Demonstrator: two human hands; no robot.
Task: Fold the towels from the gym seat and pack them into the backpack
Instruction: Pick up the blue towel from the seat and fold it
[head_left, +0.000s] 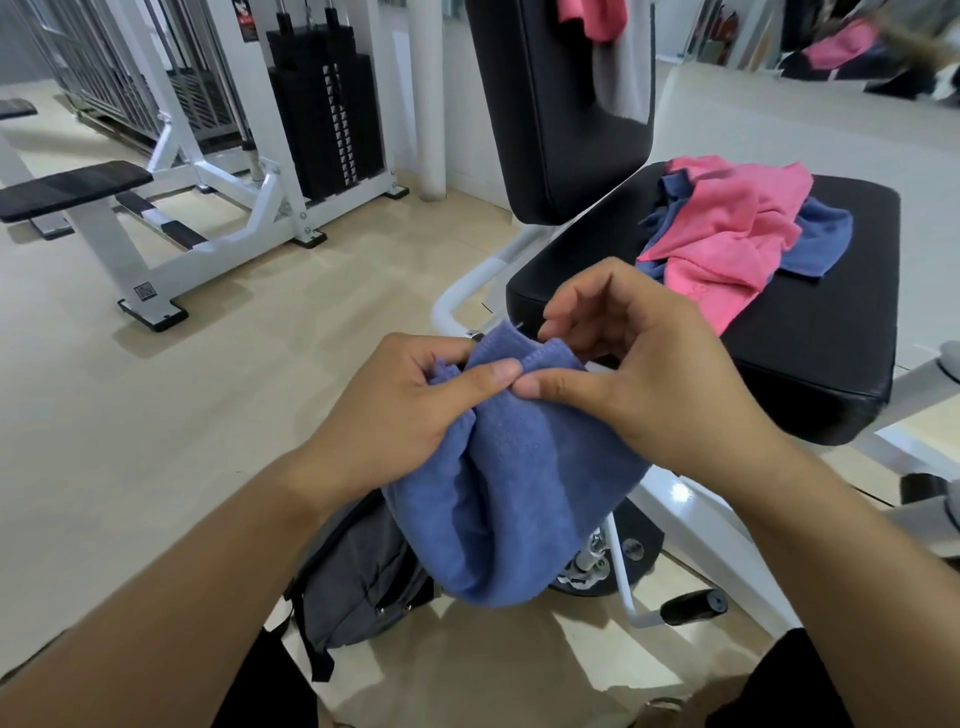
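My left hand (410, 395) and right hand (639, 364) pinch the blue towel (519, 499) at its top edge, thumbs meeting; it hangs above the grey backpack (358, 577), probably unzipped. Pink towel (727, 228) heaped on the gym seat (831, 338).

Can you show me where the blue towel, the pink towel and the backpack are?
blue towel (519, 499): head view, middle of the hanging fold.
pink towel (727, 228): head view, middle, lying on the seat.
backpack (353, 577): head view, grey front panel, on the floor.
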